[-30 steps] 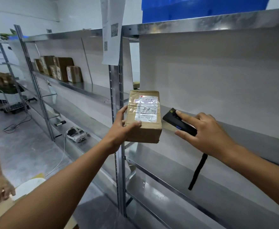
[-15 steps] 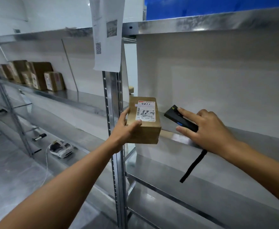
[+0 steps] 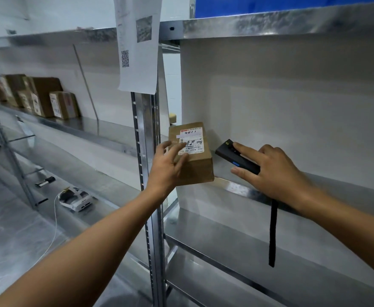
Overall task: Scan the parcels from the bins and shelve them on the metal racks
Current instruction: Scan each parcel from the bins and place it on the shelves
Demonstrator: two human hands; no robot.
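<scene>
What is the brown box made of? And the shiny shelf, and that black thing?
The box looks like matte brown cardboard, with a white paper label. The shelf looks like bare metal: silvery and reflective. The black scanner is probably smooth plastic, though the look leaves that open.

Parcel (image 3: 195, 167) on shelf (image 3: 237, 188) edge, scanner (image 3: 226, 152) just R of it, post (image 3: 146, 129) to L, boxes (image 3: 46, 96) far L

Single head-worn view — facing forward, close to metal rack (image 3: 270, 29), slightly downward
</scene>
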